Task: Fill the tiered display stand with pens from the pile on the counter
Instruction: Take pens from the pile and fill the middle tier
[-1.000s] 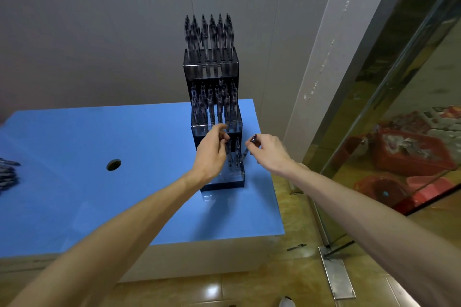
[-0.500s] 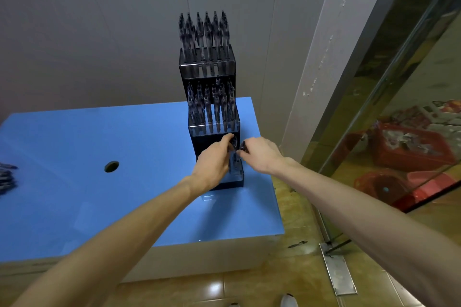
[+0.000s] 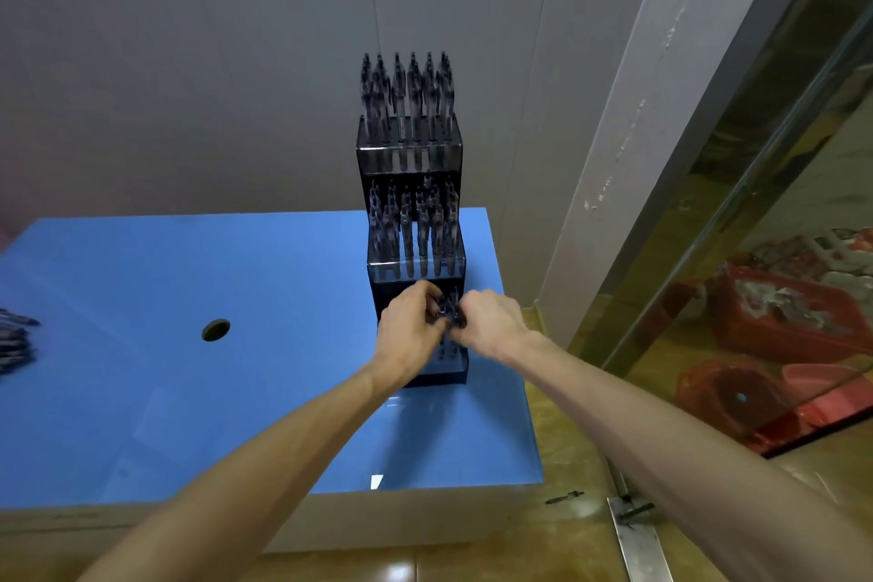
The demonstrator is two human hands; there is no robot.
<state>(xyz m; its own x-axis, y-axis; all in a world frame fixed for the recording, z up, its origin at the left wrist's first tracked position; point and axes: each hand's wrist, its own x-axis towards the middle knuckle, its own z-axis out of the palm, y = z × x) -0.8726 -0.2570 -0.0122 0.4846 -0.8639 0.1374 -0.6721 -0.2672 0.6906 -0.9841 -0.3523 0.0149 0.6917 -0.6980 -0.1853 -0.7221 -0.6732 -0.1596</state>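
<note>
up close, both hands' fingers [image 3: 437, 303] pinching dark pens [image 3: 448, 310], black tiered stand [image 3: 408, 154] nearly full

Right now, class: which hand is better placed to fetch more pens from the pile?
Left, probably: the pen pile lies at the counter's left edge, on the left hand's side; the right hand would cross over.

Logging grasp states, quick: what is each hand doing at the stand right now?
Left hand: fingers curled on pens at the display stand's lowest tier.
Right hand: fingers curled on the same pens.
</note>
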